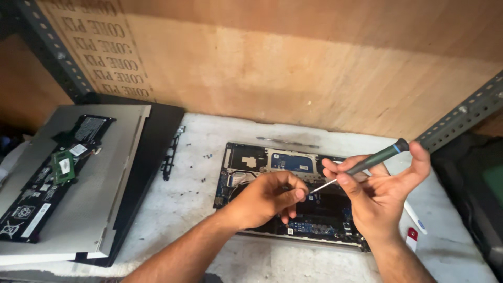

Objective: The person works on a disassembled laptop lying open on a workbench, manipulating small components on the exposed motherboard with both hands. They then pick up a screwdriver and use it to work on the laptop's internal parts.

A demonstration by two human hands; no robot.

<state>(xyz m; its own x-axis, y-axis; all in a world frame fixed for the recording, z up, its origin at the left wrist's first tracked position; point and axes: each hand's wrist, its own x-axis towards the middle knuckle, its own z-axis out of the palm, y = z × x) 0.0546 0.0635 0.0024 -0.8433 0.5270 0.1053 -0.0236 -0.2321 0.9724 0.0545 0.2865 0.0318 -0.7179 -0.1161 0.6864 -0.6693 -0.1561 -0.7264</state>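
Fingers point(293, 193) over screwdriver point(374, 159) tip, unseen

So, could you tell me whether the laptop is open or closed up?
Open: the laptop has its cover off, boards and trackpad underside bare.

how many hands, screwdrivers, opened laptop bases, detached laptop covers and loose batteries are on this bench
bare hands: 2, the left hand and right hand
slim dark-handled precision screwdriver: 1, held in the right hand
opened black laptop base with exposed circuit boards: 1
detached grey metal laptop covers: 1 clearly seen
flat black laptop battery: 1, lying on that cover
total: 6
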